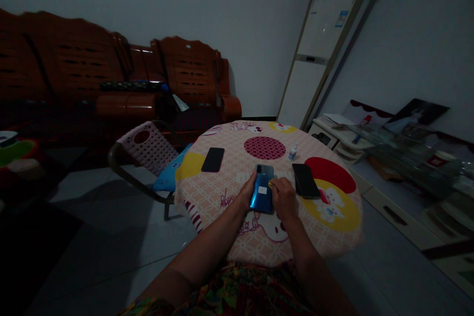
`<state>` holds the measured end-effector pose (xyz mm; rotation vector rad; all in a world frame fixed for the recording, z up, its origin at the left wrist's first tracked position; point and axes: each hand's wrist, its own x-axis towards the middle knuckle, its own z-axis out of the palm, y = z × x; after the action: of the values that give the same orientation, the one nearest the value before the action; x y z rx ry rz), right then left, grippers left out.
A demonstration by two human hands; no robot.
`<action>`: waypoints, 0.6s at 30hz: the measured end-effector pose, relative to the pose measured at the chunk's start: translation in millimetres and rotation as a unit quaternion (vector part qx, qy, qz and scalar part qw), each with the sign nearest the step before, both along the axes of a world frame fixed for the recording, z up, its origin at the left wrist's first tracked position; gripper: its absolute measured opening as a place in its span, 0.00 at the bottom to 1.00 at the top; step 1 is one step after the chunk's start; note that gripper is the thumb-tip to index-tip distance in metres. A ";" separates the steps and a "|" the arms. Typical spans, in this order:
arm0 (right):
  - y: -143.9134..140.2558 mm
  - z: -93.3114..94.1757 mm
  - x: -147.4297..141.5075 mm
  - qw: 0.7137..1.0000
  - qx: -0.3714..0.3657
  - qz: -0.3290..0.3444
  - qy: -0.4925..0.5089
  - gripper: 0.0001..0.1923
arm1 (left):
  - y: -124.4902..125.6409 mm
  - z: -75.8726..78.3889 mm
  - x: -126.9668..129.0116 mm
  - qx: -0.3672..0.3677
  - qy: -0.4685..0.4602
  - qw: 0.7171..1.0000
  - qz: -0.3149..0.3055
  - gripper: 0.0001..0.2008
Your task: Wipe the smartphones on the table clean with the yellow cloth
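Observation:
A blue phone (262, 188) lies back-up on the round table (222, 192), which wears a pink patterned cloth. My left hand (247, 191) holds the phone's left edge. My right hand (283, 197) rests at its right edge, fingers curled around something small and yellow that I cannot make out. A white sticker sits on the phone's back. A black phone (213, 159) lies to the left on the cloth. Another black phone (305, 180) lies just right of my right hand.
A small white bottle (293, 151) stands near the table's far right. A pink plastic chair (147, 150) stands left of the table. A wooden sofa (111, 79) lines the back wall. A low cabinet (388, 168) with clutter runs along the right.

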<state>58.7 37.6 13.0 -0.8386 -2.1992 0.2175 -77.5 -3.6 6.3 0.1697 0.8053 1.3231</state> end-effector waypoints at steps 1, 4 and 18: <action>1.6 0.2 -0.9 1.000 0.001 -0.003 0.000 0.13 | -0.2 0.2 -0.1 0.004 -0.003 1.000 0.001 0.31; -0.2 -0.7 -0.1 1.000 0.007 0.004 0.005 0.13 | -0.5 1.8 -0.2 0.003 -0.017 1.000 -0.002 0.31; -49.7 -9.0 15.7 0.994 0.029 0.059 -0.090 0.11 | -4.3 15.5 5.7 0.049 -0.039 0.998 0.000 0.19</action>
<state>74.3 -12.2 4.0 -0.7216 -2.4147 0.1376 -71.8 -7.9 21.7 0.1951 0.6744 1.3617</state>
